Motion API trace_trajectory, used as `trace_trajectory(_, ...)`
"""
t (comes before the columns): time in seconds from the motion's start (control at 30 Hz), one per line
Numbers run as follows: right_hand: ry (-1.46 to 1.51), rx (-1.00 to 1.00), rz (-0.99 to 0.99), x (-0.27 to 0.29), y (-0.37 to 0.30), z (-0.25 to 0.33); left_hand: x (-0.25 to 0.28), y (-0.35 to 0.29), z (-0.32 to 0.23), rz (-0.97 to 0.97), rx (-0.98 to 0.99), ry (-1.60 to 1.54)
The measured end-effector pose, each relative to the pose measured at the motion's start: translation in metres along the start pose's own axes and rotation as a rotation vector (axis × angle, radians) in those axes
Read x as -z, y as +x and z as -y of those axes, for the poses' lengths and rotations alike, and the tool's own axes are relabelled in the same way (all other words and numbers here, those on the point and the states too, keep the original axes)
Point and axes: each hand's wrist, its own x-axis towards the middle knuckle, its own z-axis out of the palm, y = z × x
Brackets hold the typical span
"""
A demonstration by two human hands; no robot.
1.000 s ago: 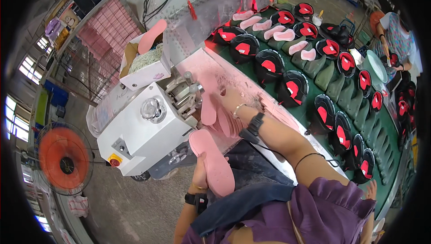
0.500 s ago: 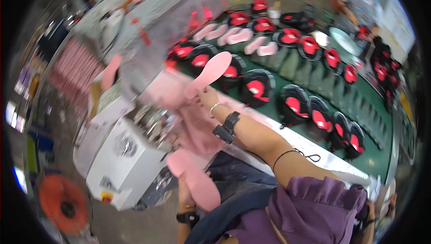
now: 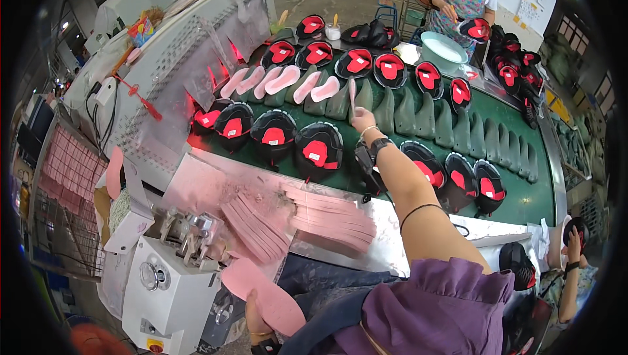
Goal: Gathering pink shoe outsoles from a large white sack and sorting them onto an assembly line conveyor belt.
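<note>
My right hand [image 3: 364, 120] reaches over the green conveyor belt, its fingers closed on a thin pink insole [image 3: 352, 95] that stands nearly edge-on. It is beside the row of dark green shoe lasts [image 3: 405, 114]; whether the insole touches one, I cannot tell. Low in front of me, my left hand [image 3: 257, 321] grips another pink insole [image 3: 263, 295], its broad face showing. Several pink insoles [image 3: 283, 80] lie on lasts to the left of my right hand. Rows of black shoe uppers with red linings [image 3: 318, 149] stand before and behind the lasts.
Stacks of pink insoles [image 3: 330, 218] lie on the metal ledge at the belt's near side. A white machine [image 3: 167, 289] stands at lower left, a large perforated grey housing [image 3: 190, 48] at far left. Across the belt, a co-worker [image 3: 458, 2] holds a shoe near a pale green basin [image 3: 443, 51].
My right hand has carried its insole away from the near ledge to the row of lasts, and the insole has turned edge-on. My left hand still holds its insole. The view has shifted.
</note>
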Motion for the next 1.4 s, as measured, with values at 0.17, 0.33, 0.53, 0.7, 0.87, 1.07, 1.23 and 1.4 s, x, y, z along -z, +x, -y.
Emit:
trace_trajectory(0.17, 0.174, 0.318, 0.237, -0.082, -0.122, 0.12, 0.01, -0.004, 0.005, -0.042, -0.059, -0.011)
trace_trajectory(0.33, 0.342, 0.314, 1.187, -0.085, -0.356, 0.157, 0.023, 0.008, 0.006, 0.055, -0.258, 0.217)
trace_trajectory(0.53, 0.098, 0.098, 1.123, -0.067, -0.442, 0.21, 0.004, -0.017, -0.008, -0.047, -0.256, 0.24)
trace_trajectory(0.7, 0.301, 0.012, 0.994, -0.137, -0.41, 0.204, 0.002, -0.046, -0.005, 0.012, -0.075, -0.047)
trace_trajectory(0.87, 0.188, 0.068, 0.851, -0.185, -0.393, 0.245, -0.005, -0.059, -0.007, 0.051, -0.115, -0.121)
trace_trajectory(1.07, 0.252, -0.16, 0.975, -0.158, -0.386, 0.267, 0.004, -0.059, -0.005, 0.025, -0.112, -0.069)
trace_trajectory(1.23, -0.191, 0.552, 0.735, -0.132, -0.345, 0.264, 0.001, -0.056, -0.006, 0.067, -0.078, -0.013)
trace_trajectory(1.4, -0.216, 0.572, 0.75, -0.138, -0.348, 0.262, -0.004, -0.059, -0.006, 0.09, -0.075, -0.018)
